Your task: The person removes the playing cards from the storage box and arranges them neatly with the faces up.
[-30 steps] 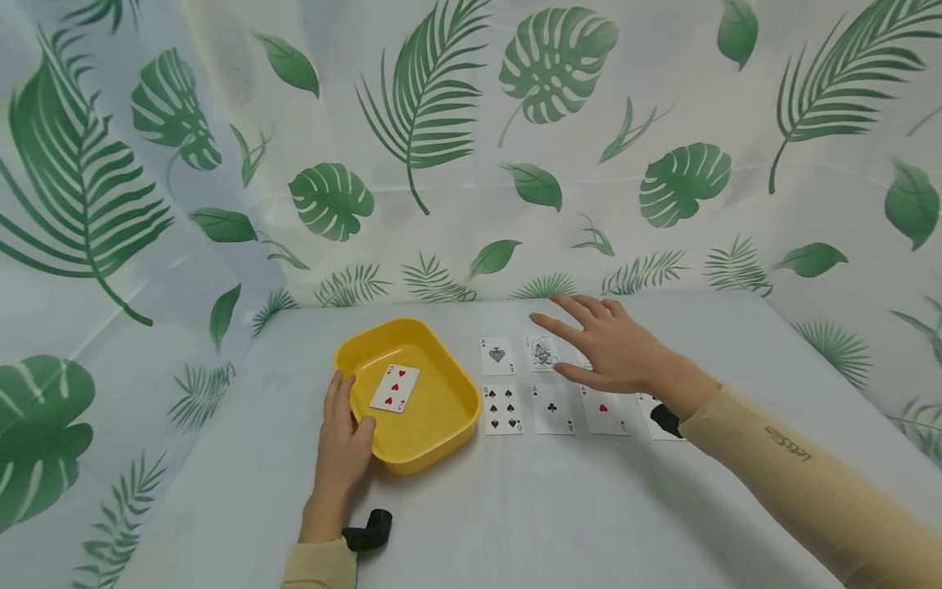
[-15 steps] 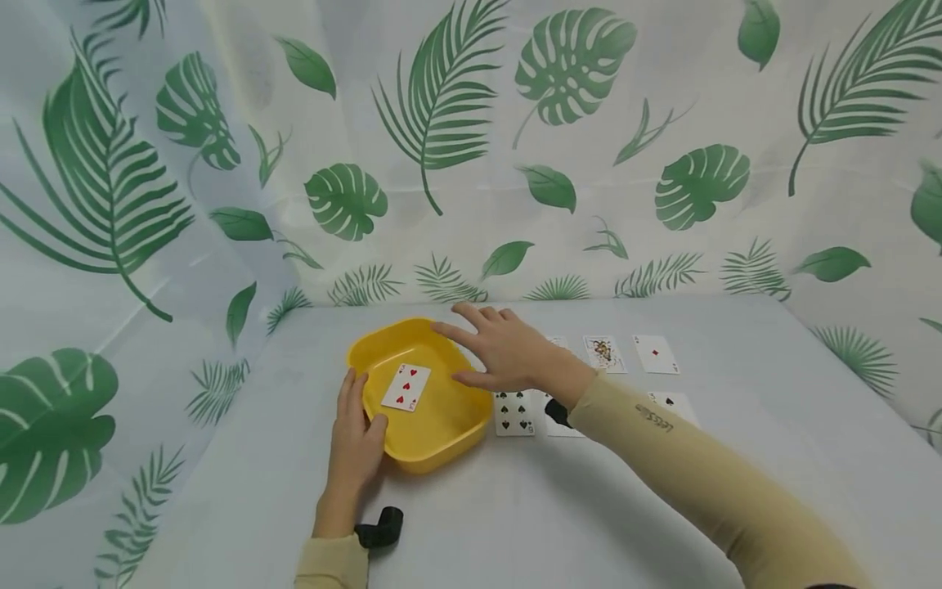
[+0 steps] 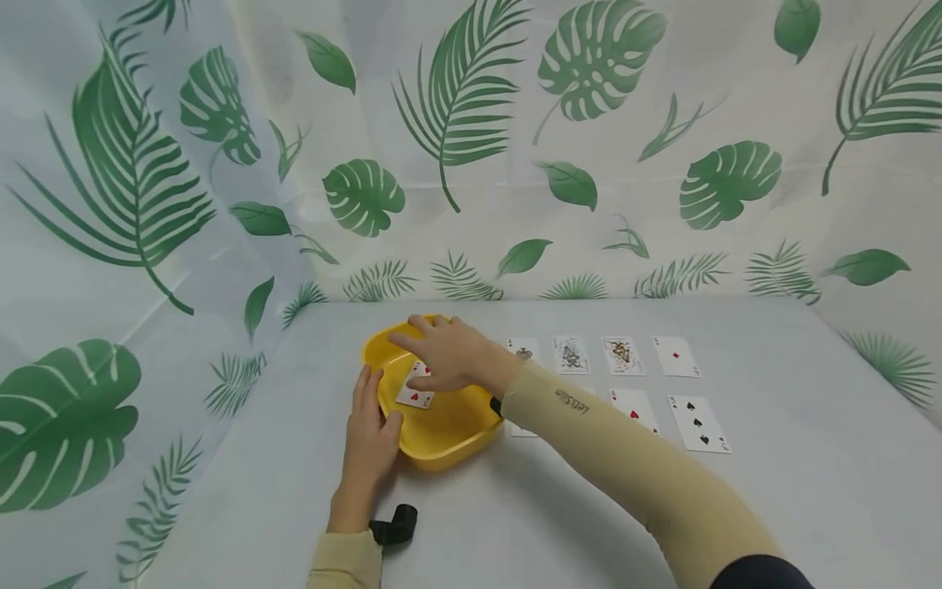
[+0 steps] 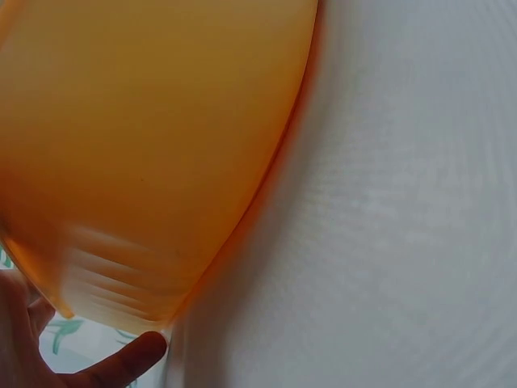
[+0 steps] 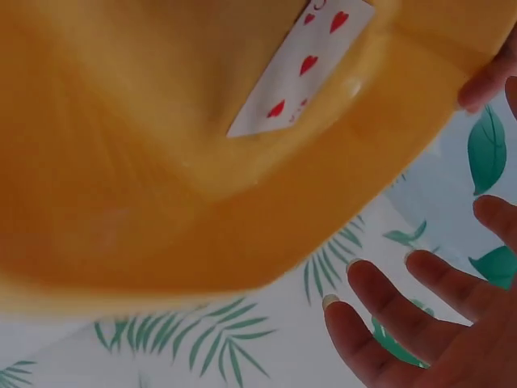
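A yellow plastic tray (image 3: 449, 429) stands on the table left of centre, with a three of hearts playing card (image 3: 414, 397) on its floor. My left hand (image 3: 368, 446) touches the tray's left side, fingers and thumb fairly straight at the rim. In the left wrist view, a finger or thumb lies by the tray's outer wall (image 4: 153, 153). Above the tray hovers my right hand (image 3: 452, 360), fingers spread and holding nothing, covering part of the card in the head view. The right wrist view shows the card (image 5: 299, 77) more fully, apart from the right fingers (image 5: 396, 311).
Two rows of face-up cards lie right of the tray. An ace of diamonds (image 3: 676, 357) ends the back row; a three of spades (image 3: 697, 424) ends the front one. My right sleeve (image 3: 625, 466) hides some cards. A leaf-patterned curtain (image 3: 500, 147) stands behind.
My right hand has moved left from above the card rows to above the tray. The left hand stays at the tray's side. The view has shifted slightly to the left.
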The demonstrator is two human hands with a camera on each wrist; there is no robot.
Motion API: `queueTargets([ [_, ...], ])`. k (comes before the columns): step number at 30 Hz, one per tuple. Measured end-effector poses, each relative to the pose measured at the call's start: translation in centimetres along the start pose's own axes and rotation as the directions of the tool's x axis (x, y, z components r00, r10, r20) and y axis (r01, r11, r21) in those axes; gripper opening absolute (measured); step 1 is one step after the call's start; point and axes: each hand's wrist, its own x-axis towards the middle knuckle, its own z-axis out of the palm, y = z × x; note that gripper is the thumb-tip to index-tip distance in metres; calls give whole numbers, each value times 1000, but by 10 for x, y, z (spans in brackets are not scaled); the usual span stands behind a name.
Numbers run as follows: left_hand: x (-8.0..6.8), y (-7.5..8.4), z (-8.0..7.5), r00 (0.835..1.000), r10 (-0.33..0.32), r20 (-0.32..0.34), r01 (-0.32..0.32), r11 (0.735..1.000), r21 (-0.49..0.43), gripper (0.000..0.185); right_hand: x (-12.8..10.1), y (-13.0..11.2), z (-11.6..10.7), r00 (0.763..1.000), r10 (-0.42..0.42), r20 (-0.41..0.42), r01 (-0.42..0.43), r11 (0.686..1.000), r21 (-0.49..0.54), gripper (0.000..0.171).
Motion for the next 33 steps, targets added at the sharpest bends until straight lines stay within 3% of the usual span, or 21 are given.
queueTargets([
  [8, 0, -5, 0, 1000, 28, -12, -28, 1000, 2, 66, 28, -8, 13, 985, 30, 170, -31, 1000, 3, 79],
  [14, 1, -6, 1, 999, 37, -30, -37, 999, 7, 66, 40, -10, 32, 964, 59, 260, -53, 998, -31, 72],
  [26, 4, -3, -2, 997, 59, -45, -58, 998, 11, 67, 50, -5, 33, 954, 104, 282, -126, 990, 62, 67],
  [33, 3, -4, -1, 999, 37, -32, -37, 999, 14, 67, 51, -2, 37, 940, 137, 312, -167, 984, 70, 67],
])
